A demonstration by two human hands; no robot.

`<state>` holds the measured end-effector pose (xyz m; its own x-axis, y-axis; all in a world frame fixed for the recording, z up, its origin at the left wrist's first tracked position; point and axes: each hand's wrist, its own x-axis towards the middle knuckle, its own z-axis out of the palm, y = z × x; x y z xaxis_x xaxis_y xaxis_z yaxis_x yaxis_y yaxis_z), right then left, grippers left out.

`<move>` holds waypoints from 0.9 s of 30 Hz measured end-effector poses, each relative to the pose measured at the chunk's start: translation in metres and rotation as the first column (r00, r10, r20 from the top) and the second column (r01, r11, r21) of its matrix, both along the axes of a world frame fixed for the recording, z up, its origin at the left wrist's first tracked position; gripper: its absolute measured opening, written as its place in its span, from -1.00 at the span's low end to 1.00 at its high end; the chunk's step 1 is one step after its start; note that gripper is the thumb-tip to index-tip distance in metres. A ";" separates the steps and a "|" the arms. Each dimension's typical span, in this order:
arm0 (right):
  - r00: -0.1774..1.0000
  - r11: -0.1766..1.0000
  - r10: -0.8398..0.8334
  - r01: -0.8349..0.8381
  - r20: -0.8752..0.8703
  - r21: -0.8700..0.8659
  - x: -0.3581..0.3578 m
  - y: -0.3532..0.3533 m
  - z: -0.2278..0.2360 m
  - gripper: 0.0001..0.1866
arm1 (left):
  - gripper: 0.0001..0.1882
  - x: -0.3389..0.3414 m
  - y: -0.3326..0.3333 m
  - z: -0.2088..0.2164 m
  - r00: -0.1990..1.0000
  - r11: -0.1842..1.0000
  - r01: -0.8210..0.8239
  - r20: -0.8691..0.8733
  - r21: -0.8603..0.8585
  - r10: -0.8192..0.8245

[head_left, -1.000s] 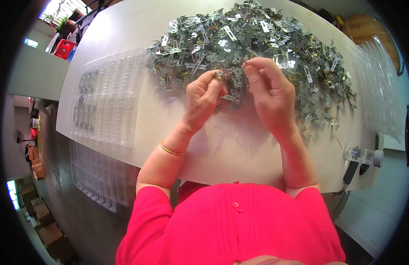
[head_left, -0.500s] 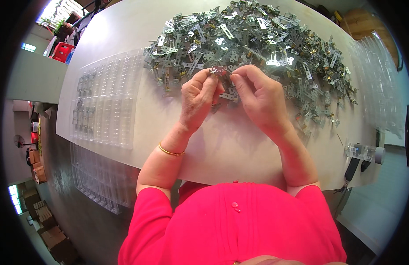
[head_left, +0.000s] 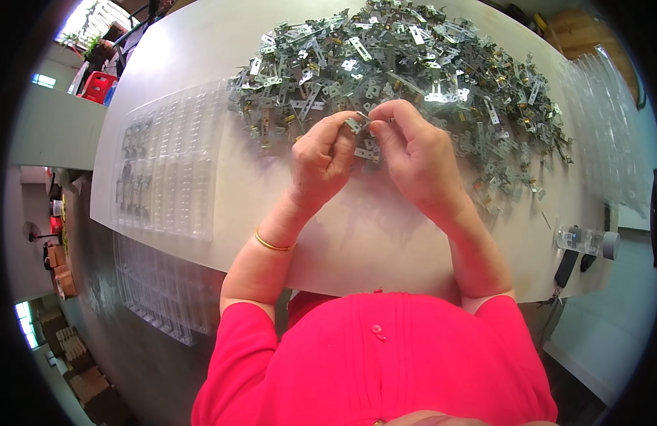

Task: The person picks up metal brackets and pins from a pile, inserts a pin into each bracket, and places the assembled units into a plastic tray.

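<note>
My left hand, with a thin gold bangle on its wrist, pinches a small silvery metal bracket between thumb and fingers. Opposite it, my right hand is closed, thumb against forefinger, at the bracket's right end; its fingertips partly hide what they grip. Both hands hover over the near edge of a large heap of loose metal brackets, some with brass-coloured bits. To the left lies a clear plastic tray with rows of slots; several metal parts sit in its left rows.
More clear trays stick out beneath the table's left edge. A stack of clear plastic trays stands at the right. Near the right edge lie a clear bottle with a grey cap, a dark strap with keys and a thin pin.
The bracket has been turned between my fingers and now shows a different side. My left fingers have shifted their hold, while both forearms have stayed nearly in place.
</note>
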<state>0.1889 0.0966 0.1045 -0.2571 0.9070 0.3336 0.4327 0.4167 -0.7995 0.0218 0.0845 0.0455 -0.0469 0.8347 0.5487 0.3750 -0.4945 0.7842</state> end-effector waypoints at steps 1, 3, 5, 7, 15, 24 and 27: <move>1.000 1.000 -0.001 0.001 0.002 -0.001 0.000 0.000 0.000 -0.91 | -0.81 0.000 0.002 -0.001 1.000 0.999 -0.016 -0.026 0.028 0.017; 1.000 0.999 0.028 -0.028 -0.007 -0.039 0.001 0.000 -0.001 -0.88 | -0.80 0.000 0.001 0.001 0.998 0.998 -0.011 -0.058 0.054 0.015; 0.997 0.985 0.067 -0.074 -0.049 -0.157 0.004 0.000 0.004 -0.86 | -0.80 0.000 0.002 0.000 0.996 0.997 -0.008 -0.092 0.079 0.016; 0.990 0.955 0.102 -0.124 -0.095 -0.270 0.004 0.000 0.008 -0.84 | -0.78 0.000 0.005 -0.003 0.987 0.974 -0.009 -0.152 0.228 0.044; 0.991 0.921 0.114 -0.134 -0.076 -0.366 0.015 0.010 0.008 -0.84 | -0.76 0.001 -0.001 0.001 0.970 0.978 0.093 -0.240 0.187 -0.047; 0.951 0.985 0.167 -0.173 -0.262 0.001 0.013 0.015 0.005 -0.97 | -0.80 0.004 -0.008 0.006 0.954 0.923 0.263 0.221 -0.281 -0.204; 0.953 0.953 0.280 -0.262 -0.117 0.152 0.018 0.018 0.007 -0.96 | -0.79 0.000 -0.007 0.014 0.872 0.803 0.384 0.466 -0.457 -0.152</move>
